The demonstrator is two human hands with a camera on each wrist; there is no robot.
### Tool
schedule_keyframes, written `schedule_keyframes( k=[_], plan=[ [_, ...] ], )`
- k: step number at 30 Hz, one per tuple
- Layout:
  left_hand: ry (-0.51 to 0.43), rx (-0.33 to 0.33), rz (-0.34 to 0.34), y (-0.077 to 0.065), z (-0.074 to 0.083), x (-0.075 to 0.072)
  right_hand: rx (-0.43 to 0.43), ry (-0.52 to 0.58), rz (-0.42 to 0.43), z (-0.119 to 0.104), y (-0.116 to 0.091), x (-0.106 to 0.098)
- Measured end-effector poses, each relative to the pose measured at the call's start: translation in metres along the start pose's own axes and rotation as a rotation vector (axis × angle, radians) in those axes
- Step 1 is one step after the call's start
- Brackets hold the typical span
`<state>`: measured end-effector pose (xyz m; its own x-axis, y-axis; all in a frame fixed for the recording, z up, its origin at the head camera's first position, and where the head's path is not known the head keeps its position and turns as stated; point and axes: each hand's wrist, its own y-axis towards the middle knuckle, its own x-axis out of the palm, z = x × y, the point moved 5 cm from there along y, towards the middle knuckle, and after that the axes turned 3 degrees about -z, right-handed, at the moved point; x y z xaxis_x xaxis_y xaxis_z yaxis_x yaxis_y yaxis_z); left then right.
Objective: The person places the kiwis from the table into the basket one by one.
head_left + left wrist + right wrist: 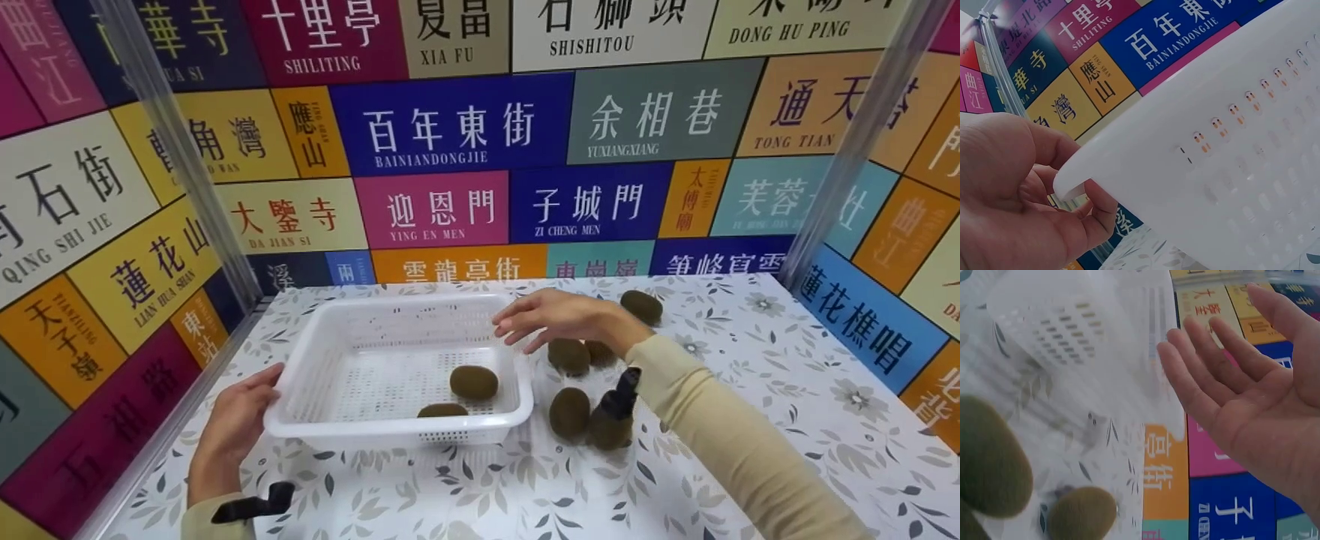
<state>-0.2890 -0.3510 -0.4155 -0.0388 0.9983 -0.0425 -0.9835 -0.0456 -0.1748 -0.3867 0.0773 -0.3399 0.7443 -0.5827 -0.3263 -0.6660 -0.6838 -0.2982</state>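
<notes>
L hand (234, 415) on basket (397, 429), R hand (562, 319) free

L hand grips the white rim, fingers curled under, prob. to keep it from sliding on the counter (360, 487). R hand holds nothing, fingers loosely apart, near the basket's R rim. 2 kiwis (474, 382) sit inside toward the near R corner, prob. kept from rolling by the walls. 5 other kiwis (568, 414) lie on the counter just R of it, seemingly for a short reach; 1's partly hidden by the wrist mount (619, 394).

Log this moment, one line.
left hand: grips basket | right hand: empty, near basket edge | in basket: two kiwis | outside: more kiwis
</notes>
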Motion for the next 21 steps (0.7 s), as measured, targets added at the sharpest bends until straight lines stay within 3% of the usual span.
schedule_keyframes(
  k=[7,12,21],
  plan=[
    [-0.016,-0.044,-0.015,0.001,-0.002,0.001,-0.051,0.032,0.127,0.026,-0.02,-0.031],
    [-0.017,-0.063,-0.021,0.0,-0.005,0.004,-0.072,0.116,0.245,0.051,-0.03,-0.051],
    [-0.001,-0.054,-0.015,0.0,-0.001,0.002,-0.023,0.27,0.454,0.09,-0.039,-0.081]
  ],
)
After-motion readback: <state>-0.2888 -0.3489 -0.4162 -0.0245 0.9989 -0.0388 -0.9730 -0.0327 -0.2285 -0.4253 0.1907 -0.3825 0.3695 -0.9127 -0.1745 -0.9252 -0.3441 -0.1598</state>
